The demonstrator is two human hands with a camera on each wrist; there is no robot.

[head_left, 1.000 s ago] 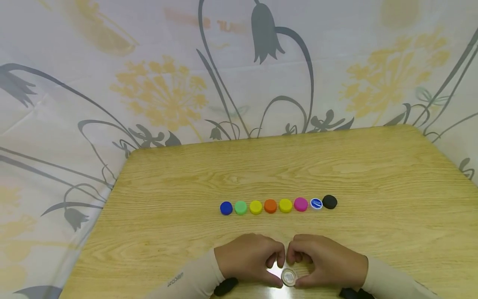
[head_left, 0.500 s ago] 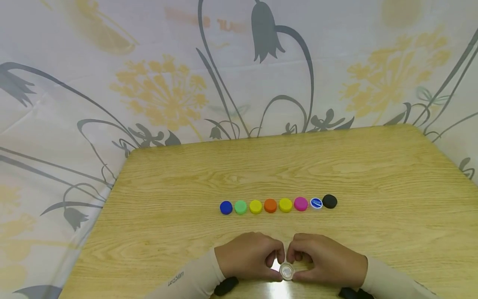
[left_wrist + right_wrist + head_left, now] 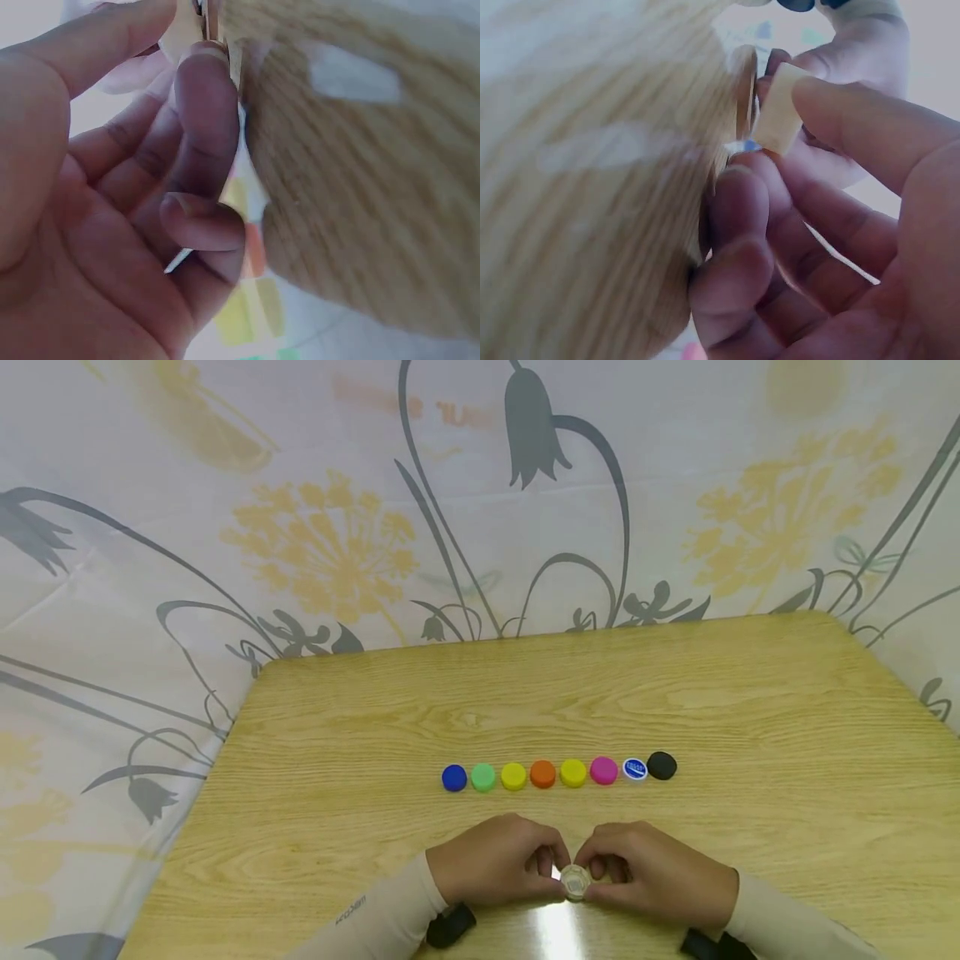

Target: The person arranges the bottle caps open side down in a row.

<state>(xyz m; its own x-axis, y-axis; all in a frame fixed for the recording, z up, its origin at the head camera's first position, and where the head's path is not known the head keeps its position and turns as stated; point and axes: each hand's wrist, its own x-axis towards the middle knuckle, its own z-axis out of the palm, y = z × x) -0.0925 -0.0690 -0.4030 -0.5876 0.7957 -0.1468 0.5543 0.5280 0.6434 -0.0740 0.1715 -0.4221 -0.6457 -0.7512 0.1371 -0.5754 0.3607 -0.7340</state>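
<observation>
A small round cream bottle cap is at the front middle of the table, between both hands. My left hand pinches its left side with thumb and index finger. On the opposite side, the thumb and forefinger of my right hand grip it too. In the right wrist view the cap appears edge-on beside the thumb, tilted against the wooden surface. The left wrist view shows part of the cap near the fingertips; the rest is hidden by fingers.
Beyond the hands runs a row of bottle caps: dark blue, green, yellow, orange, another yellow, pink, white-and-blue and black. The wooden table meets a flowered curtain behind.
The cream cap has moved forward, toward the row, with both hands. Fingers and thumbs have closed in around it. The row of caps has not moved.
</observation>
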